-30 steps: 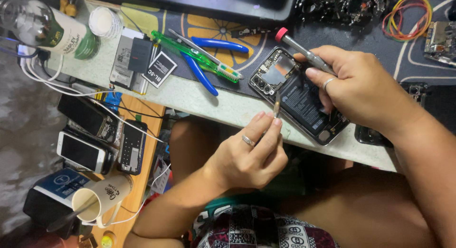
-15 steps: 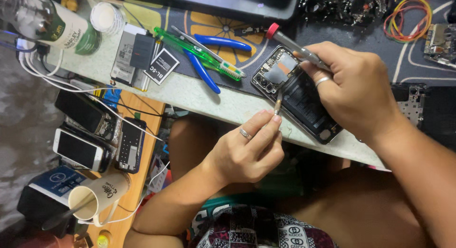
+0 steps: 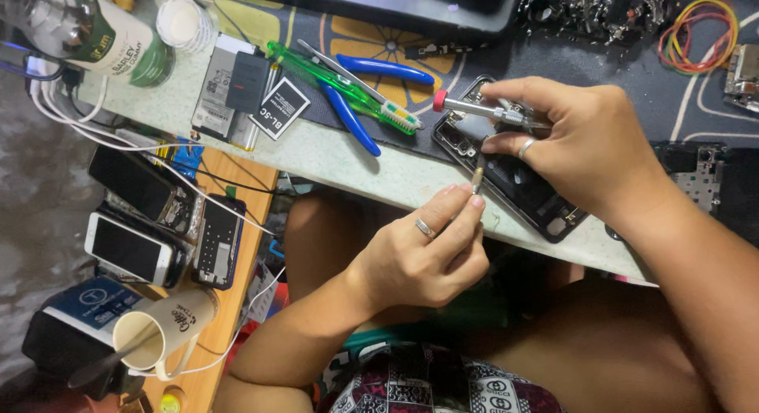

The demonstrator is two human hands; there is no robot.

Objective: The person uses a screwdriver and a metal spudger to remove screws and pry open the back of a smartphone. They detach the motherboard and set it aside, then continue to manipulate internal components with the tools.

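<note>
An opened black phone (image 3: pixel 522 184) lies on the desk edge with its insides showing. My right hand (image 3: pixel 585 144) rests on it and grips a silver screwdriver (image 3: pixel 474 109) with a red cap, held nearly level and pointing right. My left hand (image 3: pixel 419 255) is below the desk edge, over my lap. Its thumb and fingers pinch a thin metal tool (image 3: pixel 477 176) whose tip touches the phone's lower left edge. Both hands wear a ring.
Blue-handled pliers (image 3: pixel 356 105), a green toothbrush (image 3: pixel 340 85) and flat phone batteries (image 3: pixel 245 89) lie left of the phone. A bottle (image 3: pixel 95 37), a white lid (image 3: pixel 180 22), rubber bands (image 3: pixel 696 33), circuit boards (image 3: pixel 704 184), several phones (image 3: pixel 130 247) and a paper cup (image 3: pixel 162 334) surround them.
My right hand has turned the screwdriver from a steep slant to nearly level, its red cap swinging down and left. My left hand keeps the thin tool at the phone's edge.
</note>
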